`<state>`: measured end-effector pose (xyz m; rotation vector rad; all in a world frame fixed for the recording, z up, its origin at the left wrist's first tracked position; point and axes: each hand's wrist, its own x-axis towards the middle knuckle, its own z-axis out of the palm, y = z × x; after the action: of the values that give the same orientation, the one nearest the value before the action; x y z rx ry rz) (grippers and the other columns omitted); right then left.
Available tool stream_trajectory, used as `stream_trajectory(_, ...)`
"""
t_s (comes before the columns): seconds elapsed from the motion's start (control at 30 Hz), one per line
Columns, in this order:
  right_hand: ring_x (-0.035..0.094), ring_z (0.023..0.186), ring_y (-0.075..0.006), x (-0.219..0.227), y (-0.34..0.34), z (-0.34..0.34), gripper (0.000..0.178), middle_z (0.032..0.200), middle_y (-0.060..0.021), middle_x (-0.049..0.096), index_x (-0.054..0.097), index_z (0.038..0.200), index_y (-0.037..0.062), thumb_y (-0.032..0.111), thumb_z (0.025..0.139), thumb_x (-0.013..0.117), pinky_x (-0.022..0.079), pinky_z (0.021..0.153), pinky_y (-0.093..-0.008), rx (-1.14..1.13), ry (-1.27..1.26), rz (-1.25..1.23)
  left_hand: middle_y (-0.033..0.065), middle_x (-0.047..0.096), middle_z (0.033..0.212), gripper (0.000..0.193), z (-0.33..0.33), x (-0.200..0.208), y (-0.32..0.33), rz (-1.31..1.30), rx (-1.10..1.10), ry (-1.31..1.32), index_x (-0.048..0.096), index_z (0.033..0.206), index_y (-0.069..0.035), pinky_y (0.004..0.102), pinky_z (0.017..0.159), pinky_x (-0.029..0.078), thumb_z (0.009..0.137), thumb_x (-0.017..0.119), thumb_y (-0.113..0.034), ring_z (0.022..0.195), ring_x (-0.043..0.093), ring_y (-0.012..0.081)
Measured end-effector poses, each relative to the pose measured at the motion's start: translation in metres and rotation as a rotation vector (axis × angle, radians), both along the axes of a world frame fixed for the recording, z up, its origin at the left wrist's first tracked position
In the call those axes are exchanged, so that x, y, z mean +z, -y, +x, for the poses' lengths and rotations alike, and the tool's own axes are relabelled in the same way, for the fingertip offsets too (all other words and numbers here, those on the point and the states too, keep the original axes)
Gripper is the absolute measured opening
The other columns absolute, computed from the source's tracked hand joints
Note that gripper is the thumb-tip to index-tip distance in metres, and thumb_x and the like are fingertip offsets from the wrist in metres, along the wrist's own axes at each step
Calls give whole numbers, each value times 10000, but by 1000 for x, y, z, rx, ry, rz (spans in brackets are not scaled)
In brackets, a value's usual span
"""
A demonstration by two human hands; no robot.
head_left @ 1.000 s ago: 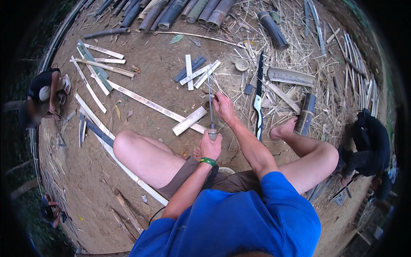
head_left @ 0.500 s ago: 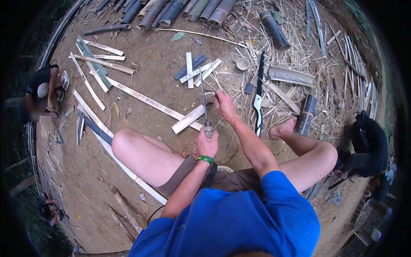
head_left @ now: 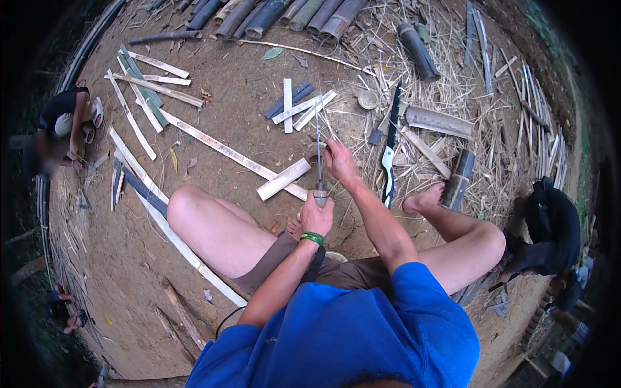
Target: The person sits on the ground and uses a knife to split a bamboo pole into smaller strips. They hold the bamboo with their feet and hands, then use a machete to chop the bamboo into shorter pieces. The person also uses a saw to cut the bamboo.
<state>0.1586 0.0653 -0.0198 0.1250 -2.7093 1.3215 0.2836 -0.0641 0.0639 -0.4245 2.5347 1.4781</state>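
Observation:
My left hand (head_left: 315, 218), with a green wristband below it, is closed around the wooden handle of a knife (head_left: 320, 196). The long narrow blade points away from me, nearly upright in the picture. Just right of the blade, my right hand (head_left: 341, 165) pinches a thin bamboo strip (head_left: 325, 119) whose far end runs up past the blade. A curved bamboo piece (head_left: 316, 150) lies by the right fingertips; the blade crosses in front of it. Left of the knife, a short split bamboo slat (head_left: 283, 179) rests across a longer bamboo slat (head_left: 223, 152) on the ground.
Right of my hands lies a folding saw (head_left: 389, 152), beside bamboo shavings and a half-round bamboo piece (head_left: 440, 121). Crossed slats (head_left: 297, 110) lie ahead, bamboo poles (head_left: 262, 19) at the far edge. People crouch at left (head_left: 61, 126) and right (head_left: 550, 220).
The knife's blade has swung right and stands closer to my right hand. My left hand has shifted slightly right; the right hand keeps its pinch, a little nearer to me.

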Motion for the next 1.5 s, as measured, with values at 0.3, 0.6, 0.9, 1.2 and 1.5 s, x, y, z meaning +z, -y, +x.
stream_trajectory(0.3, 660, 887, -445, -3, 4, 3, 218, 1009, -206, 679, 589, 1122, 69, 111, 917, 652, 539, 761, -514, 12, 28, 29, 188, 653, 778, 299, 6, -15, -7, -66, 29, -7, 583, 991, -11, 491, 728, 488, 852, 702, -247, 754, 655, 376)
stream_trajectory(0.6, 674, 870, -420, -3, 2, 8, 254, 980, -201, 686, 635, 1152, 73, 156, 918, 686, 548, 753, -495, 13, 6, 19, 179, 661, 801, 302, 13, -27, -10, -29, 58, 37, 582, 1008, -2, 465, 737, 493, 843, 704, -224, 772, 657, 371)
stream_trajectory(0.9, 664, 853, -435, -6, 3, 4, 159, 951, -207, 674, 647, 1070, 65, 150, 937, 632, 545, 747, -520, 38, -14, 146, 50, 586, 659, 231, 16, -55, -6, 170, 87, -22, 554, 952, -32, 334, 489, 460, 886, 699, -199, 507, 576, 148)
stream_trajectory(1.2, 658, 847, -448, -4, 2, 4, 118, 934, -213, 665, 618, 999, 42, 142, 937, 614, 542, 741, -528, 7, -44, 90, 34, 577, 628, 219, 14, -53, -3, 186, 84, -45, 541, 929, -40, 319, 468, 455, 897, 695, -192, 489, 581, 135)
stream_trajectory(1.5, 655, 838, -457, -1, 4, 4, 121, 939, -224, 667, 624, 1002, 31, 123, 924, 624, 538, 740, -529, 11, -26, 105, 49, 590, 623, 218, 13, -46, -3, 111, 85, -82, 561, 903, -47, 342, 496, 460, 889, 703, -212, 510, 589, 161)
